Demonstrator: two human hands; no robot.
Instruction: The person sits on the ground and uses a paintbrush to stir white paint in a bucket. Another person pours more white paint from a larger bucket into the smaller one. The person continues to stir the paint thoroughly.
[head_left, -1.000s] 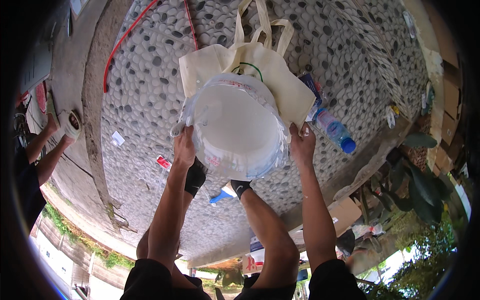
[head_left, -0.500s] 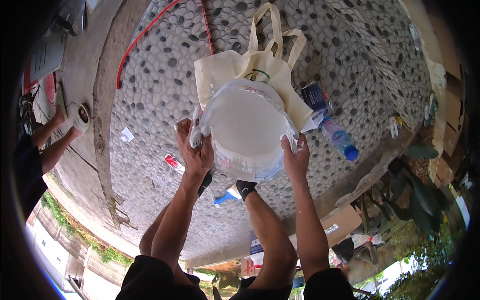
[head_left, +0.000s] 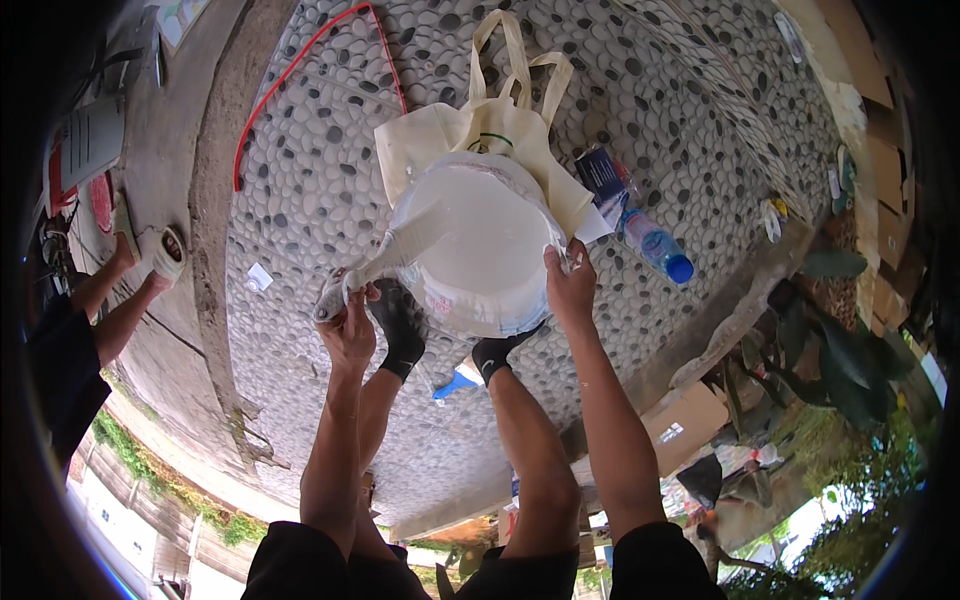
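Note:
A round white bucket [head_left: 480, 235], its rim lined with clear plastic, stands between my feet with smooth white stuff inside. My left hand [head_left: 345, 325], fingers closed, holds a whitish translucent plastic film [head_left: 400, 240] that stretches from the bucket's left side out to my fist. On the right rim my right hand [head_left: 570, 285] pinches the bucket's edge, thumb on top, with white smears about the fingers. Just behind the bucket lies a cream cloth bag [head_left: 430, 135] with its handles pointing away.
Right of the bucket lie a dark blue packet [head_left: 600, 175] and a plastic bottle [head_left: 657, 247] with a blue cap. A blue-handled brush [head_left: 457, 384] rests between my feet. A red hose [head_left: 275, 85] curves at the far left. Another person's legs [head_left: 120, 290] show at left.
My left hand has moved outward, left and down from the bucket's rim, drawing the film with it. My right hand stays on the rim. My left foot now shows more fully.

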